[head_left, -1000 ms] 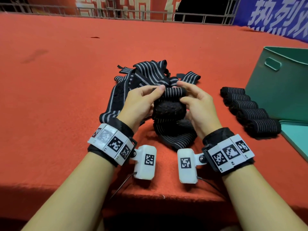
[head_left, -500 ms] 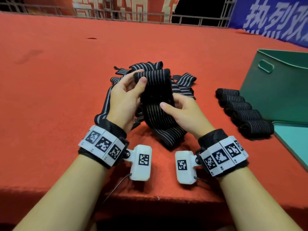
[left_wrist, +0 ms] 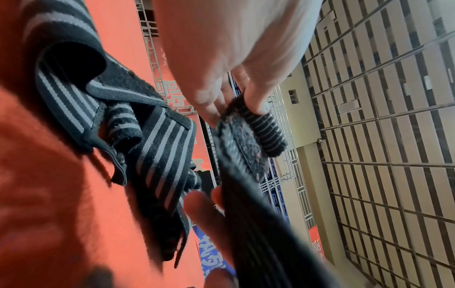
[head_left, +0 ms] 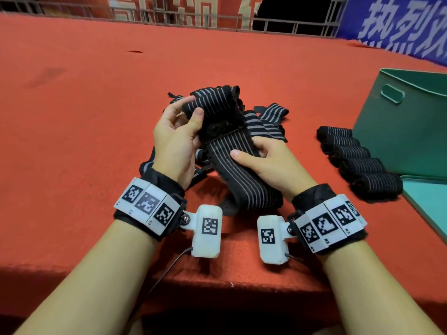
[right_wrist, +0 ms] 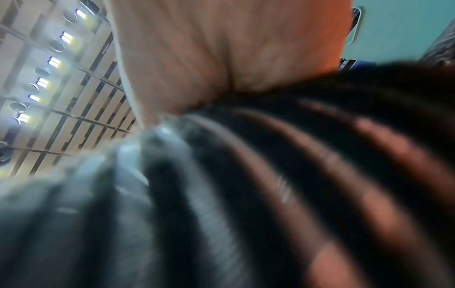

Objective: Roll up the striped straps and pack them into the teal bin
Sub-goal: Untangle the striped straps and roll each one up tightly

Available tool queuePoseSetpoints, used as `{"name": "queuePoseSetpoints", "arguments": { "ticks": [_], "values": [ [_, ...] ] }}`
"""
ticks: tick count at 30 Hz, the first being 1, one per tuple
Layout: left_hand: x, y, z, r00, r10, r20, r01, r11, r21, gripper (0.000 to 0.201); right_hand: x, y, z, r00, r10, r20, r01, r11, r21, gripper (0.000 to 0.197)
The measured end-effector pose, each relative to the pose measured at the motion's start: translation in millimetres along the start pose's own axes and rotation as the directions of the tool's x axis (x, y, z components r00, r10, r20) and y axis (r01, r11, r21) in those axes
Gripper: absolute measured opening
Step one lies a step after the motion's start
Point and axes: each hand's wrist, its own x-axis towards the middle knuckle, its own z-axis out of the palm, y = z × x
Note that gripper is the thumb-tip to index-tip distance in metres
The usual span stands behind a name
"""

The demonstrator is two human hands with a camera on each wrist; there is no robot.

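A person is sitting at a table covered in red cloth point(head_left: 72, 141), working on a striped strap point(head_left: 232, 151) with both bare hands. The strap is black with thin pale lines running along its length, and it is being held up off the cloth, just in front of a loose pile of unrolled straps point(head_left: 268, 117).

The left hand point(head_left: 176, 139) is pinching the strap's upper end between thumb and fingers, where the strap is folding over and a fuzzy fastening patch is showing. The left wrist view is confirming this pinch at close range. The right hand point(head_left: 271, 160) is gripping the strap lower down, thumb lying across the striped face and fingers curling behind it. The right wrist view is too blurred to add anything.

To the right of the pile, a row of five finished rolls point(head_left: 355, 160) is lying on the cloth, touching one another. Just beyond that row, a teal bin point(head_left: 406, 126) is standing, with a handle slot in its wall. None of the rolls in view is inside it.

The roll on this strap looks barely begun. From here, the first turn could start crooked if the two hands are pulling unevenly, giving a cone-shaped roll. The fuzzy patch could also be snagging on the pile behind and dragging another strap along.
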Motion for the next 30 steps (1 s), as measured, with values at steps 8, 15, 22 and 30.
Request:
{"name": "queuePoseSetpoints", "arguments": {
  "ticks": [8, 15, 22, 30],
  "values": [
    [10, 4, -7, 0.987, 0.031, -0.159, -0.043, 0.996, -0.074, 0.021, -14, -15, -2, 0.944, 0.187, 0.272, -0.171, 0.982, -0.08, 0.016],
    [-2, 6, -1, 0.989, -0.112, 0.101, 0.103, 0.991, 0.088, 0.022, -9, -12, -9, 0.982, 0.189, 0.02, -0.186, 0.979, -0.08, 0.092],
    [-12, 5, 6, 0.95, -0.186, 0.252, 0.117, 0.956, 0.268, 0.027, -5, -15, -11, 0.986, -0.042, -0.161, 0.078, 0.972, 0.222, 0.016],
    [-13, 1, 10, 0.907, -0.352, 0.229, 0.229, 0.872, 0.432, 0.023, -1, -3, -16, 0.963, -0.125, -0.237, 0.169, 0.97, 0.175, 0.016]
  ]
}}
